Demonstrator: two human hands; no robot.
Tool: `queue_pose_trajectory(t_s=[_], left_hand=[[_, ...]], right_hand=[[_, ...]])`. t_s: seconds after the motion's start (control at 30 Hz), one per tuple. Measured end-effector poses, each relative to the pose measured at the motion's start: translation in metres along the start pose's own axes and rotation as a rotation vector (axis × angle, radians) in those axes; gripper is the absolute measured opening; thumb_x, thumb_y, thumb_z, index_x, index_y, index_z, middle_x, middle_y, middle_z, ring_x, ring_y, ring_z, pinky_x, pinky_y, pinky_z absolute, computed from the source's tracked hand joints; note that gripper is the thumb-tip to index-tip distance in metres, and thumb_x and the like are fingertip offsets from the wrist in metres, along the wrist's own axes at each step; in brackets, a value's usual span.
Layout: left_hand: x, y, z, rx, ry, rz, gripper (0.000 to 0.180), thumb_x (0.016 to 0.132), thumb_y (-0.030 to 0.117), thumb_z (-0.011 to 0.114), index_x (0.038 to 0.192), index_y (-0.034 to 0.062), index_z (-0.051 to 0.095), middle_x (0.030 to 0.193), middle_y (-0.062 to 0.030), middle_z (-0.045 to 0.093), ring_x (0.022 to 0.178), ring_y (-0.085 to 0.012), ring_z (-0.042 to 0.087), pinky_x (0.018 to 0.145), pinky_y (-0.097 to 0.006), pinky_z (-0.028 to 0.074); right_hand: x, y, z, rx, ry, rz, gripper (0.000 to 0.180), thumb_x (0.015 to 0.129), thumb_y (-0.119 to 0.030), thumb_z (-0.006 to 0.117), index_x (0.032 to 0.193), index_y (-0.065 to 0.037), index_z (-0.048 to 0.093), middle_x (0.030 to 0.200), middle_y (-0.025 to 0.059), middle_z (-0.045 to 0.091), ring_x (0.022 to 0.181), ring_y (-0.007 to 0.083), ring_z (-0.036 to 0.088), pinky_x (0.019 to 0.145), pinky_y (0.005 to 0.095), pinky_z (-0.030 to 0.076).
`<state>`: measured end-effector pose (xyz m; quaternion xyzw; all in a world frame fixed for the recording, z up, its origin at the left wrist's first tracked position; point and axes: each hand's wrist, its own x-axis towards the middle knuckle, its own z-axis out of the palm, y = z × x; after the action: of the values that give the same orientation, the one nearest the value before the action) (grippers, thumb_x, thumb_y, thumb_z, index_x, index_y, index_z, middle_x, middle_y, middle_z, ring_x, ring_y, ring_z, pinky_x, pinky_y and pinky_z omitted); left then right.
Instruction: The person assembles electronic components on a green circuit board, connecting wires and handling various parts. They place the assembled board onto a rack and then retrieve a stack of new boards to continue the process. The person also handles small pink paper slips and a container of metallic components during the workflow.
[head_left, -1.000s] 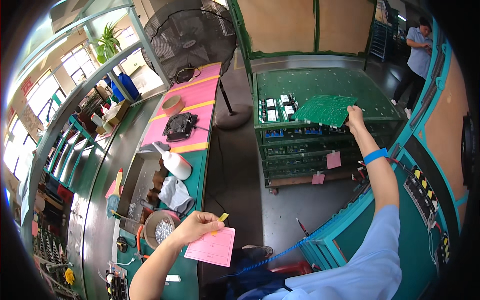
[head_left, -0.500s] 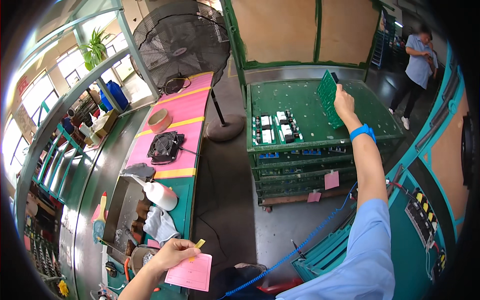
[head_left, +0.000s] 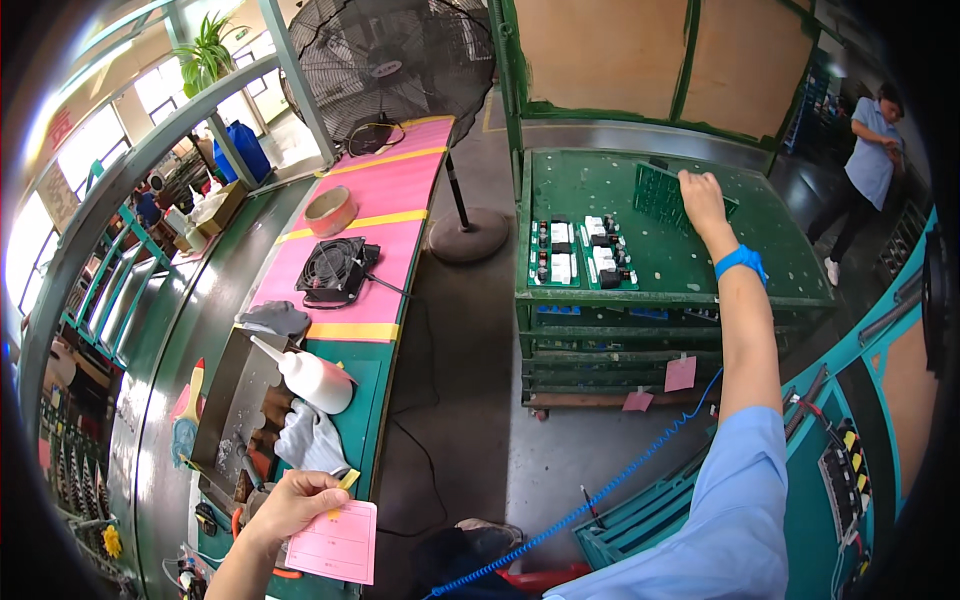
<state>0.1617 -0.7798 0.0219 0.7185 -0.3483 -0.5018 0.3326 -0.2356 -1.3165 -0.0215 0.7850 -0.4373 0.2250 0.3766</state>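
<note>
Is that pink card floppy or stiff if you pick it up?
The pink card is probably light: the left hand pinches its top edge. It hangs fairly flat, so it may be a bit stiff. It looks thin, so it could crease.

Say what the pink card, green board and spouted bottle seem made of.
Pink card: probably paper, matte, thin and flat. Green board: possibly laminate with a patterned green coating, though shadowed. Spouted bottle: seemingly smooth plastic, softly shiny, with a tapering spout.

Green cart (head_left: pixel 690 268): two circuit boards (head_left: pixel 560 265). Pink sheet (head_left: pixel 388 185): black fan (head_left: pixel 337 272).
</note>
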Motion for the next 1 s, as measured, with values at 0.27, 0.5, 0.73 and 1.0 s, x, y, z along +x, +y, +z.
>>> queue_pose_trajectory(t_s=[0.27, 0.5, 0.73, 1.0], left_hand=[[0.004, -0.003, 0.012, 0.007, -0.025, 0.008, 0.02, 0.081, 0.018, 0.057, 0.075, -0.0004, 0.062, 0.061, 0.0007, 0.055, 0.053, -0.004, 0.047, 0.05, -0.019, 0.039], [0.019, 0.007, 0.036, -0.016, -0.102, -0.005, 0.013, 0.079, 0.015, 0.06, 0.078, 0.0022, 0.061, 0.066, 0.002, 0.056, 0.06, -0.0034, 0.05, 0.055, -0.018, 0.04], [0.05, 0.006, 0.071, 0.014, -0.133, 0.201, 0.01, 0.076, 0.01, 0.062, 0.08, 0.0016, 0.06, 0.072, 0.0009, 0.057, 0.066, -0.0053, 0.051, 0.062, -0.02, 0.041], [0.095, 0.01, 0.104, -0.099, -0.017, 0.349, 0.02, 0.075, 0.011, 0.064, 0.09, 0.0002, 0.058, 0.075, 0.0005, 0.056, 0.069, -0.0045, 0.051, 0.064, -0.019, 0.042]], right_hand=[[-0.126, -0.001, 0.019, 0.04, -0.106, -0.374, 0.006, 0.069, -0.009, 0.049, 0.074, -0.007, 0.052, 0.066, 0.0051, 0.055, 0.071, 0.0202, 0.056, 0.072, 0.0315, 0.041], [-0.152, -0.03, 0.027, 0.307, -0.25, 0.03, 0.013, 0.074, -0.011, 0.052, 0.085, -0.006, 0.055, 0.082, 0.0097, 0.058, 0.084, 0.0233, 0.053, 0.071, 0.0354, 0.039], [-0.129, -0.08, 0.031, 0.491, -0.435, 0.578, 0.055, 0.068, -0.044, 0.061, 0.111, -0.01, 0.05, 0.109, 0.0122, 0.052, 0.103, 0.0297, 0.047, 0.082, 0.0447, 0.038], [-0.089, -0.183, -0.105, 1.196, -0.357, 0.183, 0.038, 0.069, -0.026, 0.066, 0.098, -0.003, 0.057, 0.09, 0.0133, 0.057, 0.082, 0.0247, 0.055, 0.071, 0.0362, 0.043]])
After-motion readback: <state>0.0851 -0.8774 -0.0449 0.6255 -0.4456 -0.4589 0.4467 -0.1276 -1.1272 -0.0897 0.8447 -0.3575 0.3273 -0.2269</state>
